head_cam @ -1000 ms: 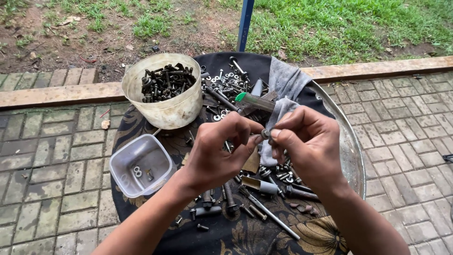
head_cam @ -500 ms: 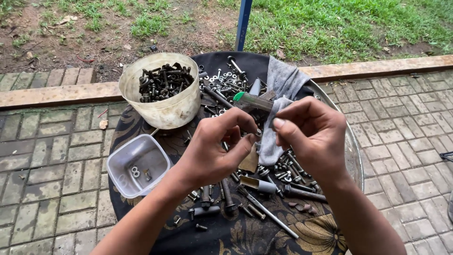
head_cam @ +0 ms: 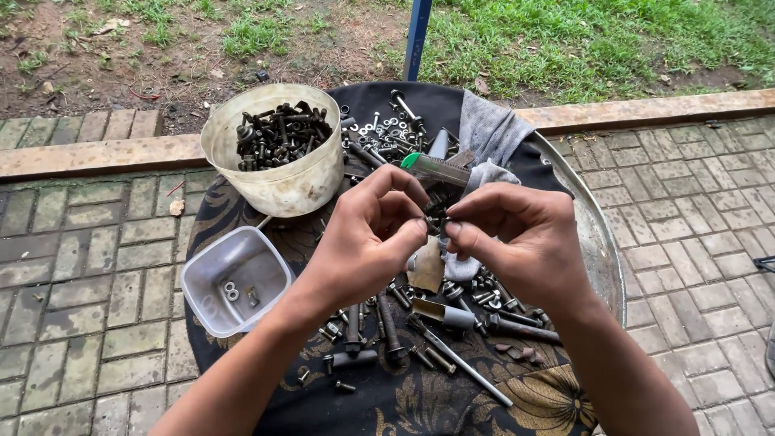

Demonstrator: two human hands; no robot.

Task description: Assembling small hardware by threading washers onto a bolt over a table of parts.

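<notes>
- A small dark part, likely a bolt (head_cam: 433, 224), sits pinched between both hands above the worktop (head_cam: 601, 242).
- Left hand (head_cam: 367, 238) and right hand (head_cam: 517, 242) have drawn closer together, fingertips now meeting on it.
- Tub (head_cam: 274, 157) and tray (head_cam: 234, 278) are unmoved.

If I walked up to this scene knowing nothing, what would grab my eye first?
Most likely the two bare hands in the middle, the left hand and right hand, pinching a small dark piece between their fingertips. Under them a round tray is littered with loose bolts and screws. At the upper left stands a cream tub of dark bolts, with a nearly empty clear tub below it.
</notes>
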